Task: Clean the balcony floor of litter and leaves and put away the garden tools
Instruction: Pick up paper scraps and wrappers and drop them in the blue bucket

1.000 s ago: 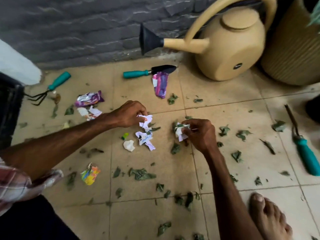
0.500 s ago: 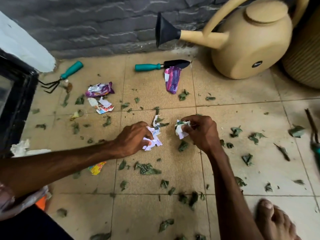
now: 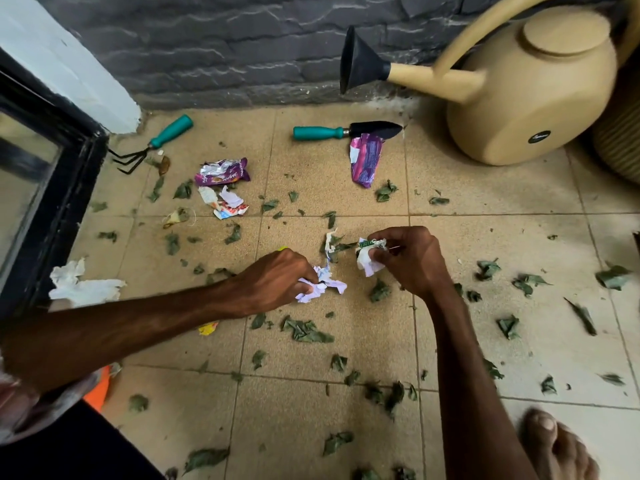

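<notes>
My left hand (image 3: 273,280) grips crumpled white and purple paper scraps (image 3: 325,284) low over the tan tiles. My right hand (image 3: 408,259) holds a wad of paper and leaves (image 3: 369,258) just to the right of it. Torn green leaves (image 3: 306,330) lie scattered all over the floor. Purple wrappers lie at the back left (image 3: 221,174) and near the trowel (image 3: 365,159). A teal-handled trowel (image 3: 343,131) and a teal-handled hand rake (image 3: 152,145) lie by the wall.
A beige watering can (image 3: 533,91) stands at the back right against the grey stone wall. A black door frame (image 3: 52,188) runs along the left, with white paper (image 3: 79,285) beside it. More torn wrappers (image 3: 225,202) lie mid-left. My bare foot (image 3: 557,445) rests at the bottom right.
My left hand moved down from the upper scrap and closed on the white and purple paper. My right hand kept its wad. The view shifted left, bringing the door frame in.
</notes>
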